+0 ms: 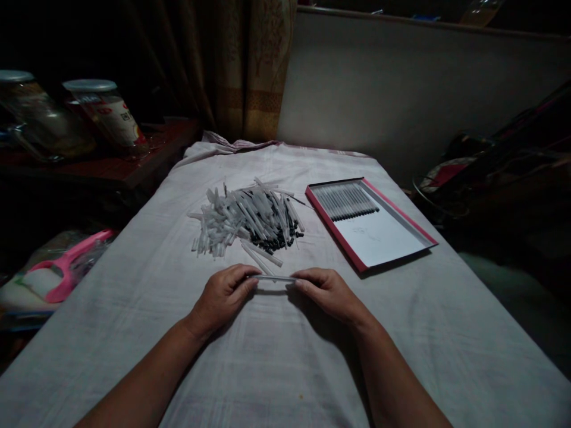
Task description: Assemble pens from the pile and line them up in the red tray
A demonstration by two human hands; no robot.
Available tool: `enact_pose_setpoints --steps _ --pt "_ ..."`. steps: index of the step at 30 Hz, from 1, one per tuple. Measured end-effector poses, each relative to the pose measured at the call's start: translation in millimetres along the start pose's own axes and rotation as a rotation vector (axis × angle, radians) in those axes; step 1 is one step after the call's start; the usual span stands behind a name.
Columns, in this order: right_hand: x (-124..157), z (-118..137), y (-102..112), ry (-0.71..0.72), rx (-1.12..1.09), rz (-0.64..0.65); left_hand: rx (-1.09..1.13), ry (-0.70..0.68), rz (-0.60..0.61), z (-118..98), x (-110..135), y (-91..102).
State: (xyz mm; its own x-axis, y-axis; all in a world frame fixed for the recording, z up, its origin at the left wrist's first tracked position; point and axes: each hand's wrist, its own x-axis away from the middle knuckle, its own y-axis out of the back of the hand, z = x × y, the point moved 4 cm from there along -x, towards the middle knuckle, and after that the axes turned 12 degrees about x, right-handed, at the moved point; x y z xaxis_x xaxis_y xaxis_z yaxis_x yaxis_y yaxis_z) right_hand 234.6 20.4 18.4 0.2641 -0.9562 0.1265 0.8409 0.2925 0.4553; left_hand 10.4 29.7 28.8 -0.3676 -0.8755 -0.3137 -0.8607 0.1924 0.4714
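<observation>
Pinching one end of a slim tube [275, 278], the left hand [226, 293] faces the right hand [328, 292], which pinches the other; the tube lies crosswise between them, the open box [383, 238] ahead, nearer the right hand.

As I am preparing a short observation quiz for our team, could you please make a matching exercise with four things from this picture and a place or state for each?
Things
1. Slim tube
2. Shallow box
3. Pile of loose pen parts
4. Labelled jar

Places and states
A. Red-edged, with a row of pens inside
B. On the reddish-brown surface at the far left
C. Held between the left hand and the right hand
D. Heaped on the pale cloth

Pairs: 1-C; 2-A; 3-D; 4-B
</observation>
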Motion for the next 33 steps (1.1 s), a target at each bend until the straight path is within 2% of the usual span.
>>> enact_pose_setpoints --steps 5,11,15,17,19,20,23,26,29,33 --pt "-2 4 -1 0.111 0.136 -0.017 0.038 -0.015 -0.069 0 1 -1.5" --pt "-3 9 -5 0.165 0.224 -0.016 0.015 -0.06 -0.043 -1 3 -2.9" --pt "-1 11 -3 0.153 0.264 -0.043 0.074 0.055 -0.061 4 -2 -4.4" --pt "-2 10 9 0.146 0.288 -0.077 0.138 0.15 -0.095 12 -5 -3.7" --pt "-5 4 37 0.124 0.305 -0.192 0.224 0.238 -0.152 20 -8 -1.2" --pt "-8 -1 57 0.092 0.305 -0.294 0.27 0.277 -0.182 24 -9 0.2" --pt "-19 -26 129 -0.064 0.28 -0.614 0.378 0.376 -0.243 33 -9 3.1" --pt "-36 -54 195 -0.238 0.383 -0.862 0.42 0.426 -0.251 34 -9 2.6" --pt "-56 -72 237 -0.422 0.678 -0.966 0.397 0.418 -0.258 31 -9 2.0" --pt "-88 -85 257 -0.579 0.94 -0.879 0.332 0.421 -0.257 31 -8 1.3"
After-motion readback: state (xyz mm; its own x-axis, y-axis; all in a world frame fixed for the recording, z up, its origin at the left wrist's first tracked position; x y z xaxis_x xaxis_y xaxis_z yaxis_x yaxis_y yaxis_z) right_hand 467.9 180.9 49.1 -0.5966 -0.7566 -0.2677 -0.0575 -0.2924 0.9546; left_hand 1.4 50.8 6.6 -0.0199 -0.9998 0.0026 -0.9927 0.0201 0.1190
